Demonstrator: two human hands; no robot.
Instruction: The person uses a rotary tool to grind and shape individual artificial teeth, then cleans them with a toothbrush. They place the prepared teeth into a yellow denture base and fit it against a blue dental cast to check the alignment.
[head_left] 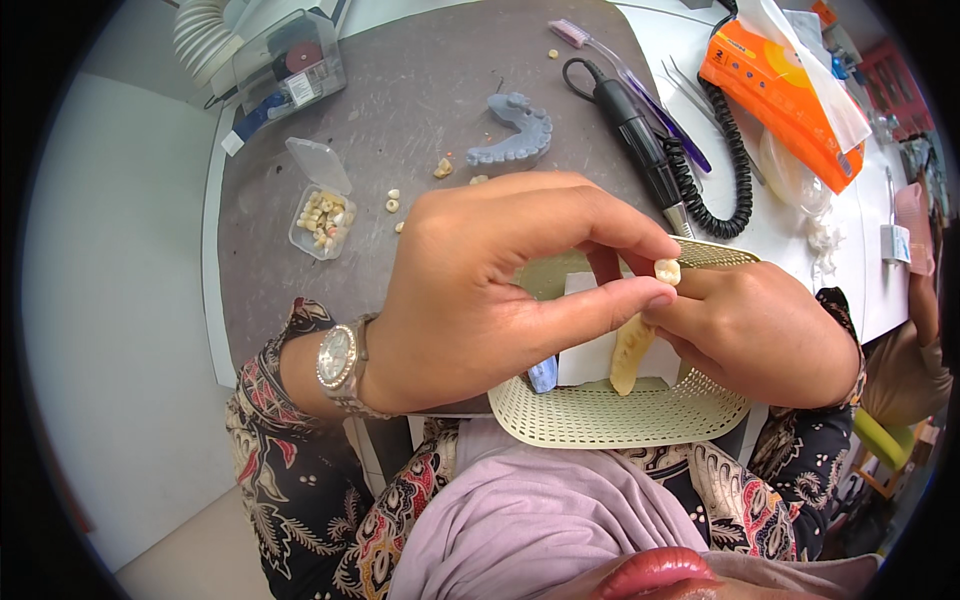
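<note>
My left hand (490, 280), wearing a watch, pinches a small cream tooth crown (668, 271) between thumb and forefinger. Right beside it, the fingers of my right hand (740, 325) are closed. From under them juts a yellow dental cast (630, 358), which that hand seems to grip; its upper end is hidden. Both hands are over a pale green perforated basket (600, 432). Inside the basket lie a white sheet or block (583, 362) and a blue piece (542, 375), partly covered by my left hand.
A grey dental arch model (520, 137) stands on the dark mat, with loose teeth (392, 200) near it. An open clear box (325, 222) holds several teeth. At right lie a black corded handpiece (630, 135), a purple toothbrush (665, 115), tweezers (690, 95) and an orange tissue pack (785, 95).
</note>
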